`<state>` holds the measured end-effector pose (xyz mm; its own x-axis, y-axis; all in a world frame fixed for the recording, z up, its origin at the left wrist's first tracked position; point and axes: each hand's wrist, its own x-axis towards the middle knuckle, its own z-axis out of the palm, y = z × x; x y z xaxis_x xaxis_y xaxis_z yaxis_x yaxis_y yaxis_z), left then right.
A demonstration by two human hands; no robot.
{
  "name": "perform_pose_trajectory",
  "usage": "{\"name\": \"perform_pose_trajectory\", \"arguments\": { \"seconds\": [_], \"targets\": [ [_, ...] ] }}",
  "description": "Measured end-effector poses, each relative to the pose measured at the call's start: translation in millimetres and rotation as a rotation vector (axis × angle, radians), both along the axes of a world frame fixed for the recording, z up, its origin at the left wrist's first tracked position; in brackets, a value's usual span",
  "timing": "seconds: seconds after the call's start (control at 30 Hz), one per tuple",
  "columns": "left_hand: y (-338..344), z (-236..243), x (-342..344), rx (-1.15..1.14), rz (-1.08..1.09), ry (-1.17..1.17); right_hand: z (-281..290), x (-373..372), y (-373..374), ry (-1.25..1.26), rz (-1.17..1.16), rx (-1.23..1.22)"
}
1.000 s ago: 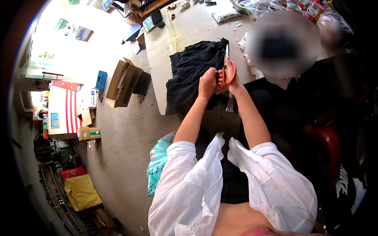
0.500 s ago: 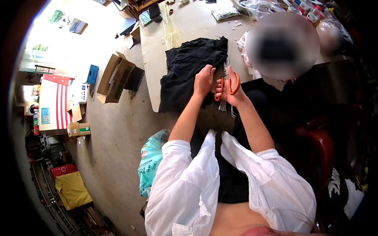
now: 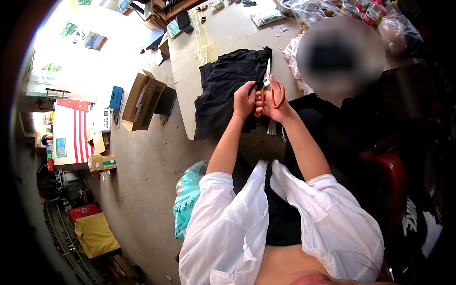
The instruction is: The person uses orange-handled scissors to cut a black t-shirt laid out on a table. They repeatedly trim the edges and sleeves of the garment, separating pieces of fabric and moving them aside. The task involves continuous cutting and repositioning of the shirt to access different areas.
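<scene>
A black cloth garment (image 3: 228, 78), wrinkled, lies over the near side of the table, with its lower edge hanging off. My left hand (image 3: 244, 100) is closed at the garment's right part, fingers curled in a grip on the cloth. Just to its right, my right hand (image 3: 275, 107) holds a pair of scissors (image 3: 280, 95) by the orange handles. Their metal blades point away from me along the garment's right edge, and look nearly closed. The two hands are almost touching. Whatever lies between my left fingertips is hidden.
Beyond the garment, the pale table (image 3: 228, 33) bears small white bits and a flat packet (image 3: 267, 18). Pink-white cloth (image 3: 292, 61) and plastic bags (image 3: 316, 9) lie right, beside a blurred area. An open cardboard box (image 3: 145, 102) and a turquoise bag (image 3: 187, 199) stand left.
My right hand has turned the scissors so the blades now show, pointing away from me, and has come closer to my left hand. The left hand stays on the garment.
</scene>
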<state>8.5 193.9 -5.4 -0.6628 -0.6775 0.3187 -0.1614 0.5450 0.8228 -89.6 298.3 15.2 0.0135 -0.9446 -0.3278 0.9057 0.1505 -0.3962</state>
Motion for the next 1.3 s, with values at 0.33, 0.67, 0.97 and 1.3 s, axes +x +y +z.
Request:
{"name": "perform_pose_trajectory", "arguments": {
  "seconds": [0.33, 0.67, 0.97, 1.3],
  "targets": [
    [-1, -4, 3, -0.094, -0.044, 0.058, -5, -13, -32, 0.158, -0.350, 0.258],
    [-1, -5, 3, -0.077, -0.013, 0.091, 1, -35, -29, 0.153, -0.209, 0.267],
    [-1, 1, 1, -0.068, 0.005, 0.060, 3, -37, -28, 0.203, -0.195, 0.255],
    [0, -3, 1, -0.104, 0.013, 0.100, -2, -32, -35, 0.193, -0.230, 0.228]
  ]
}}
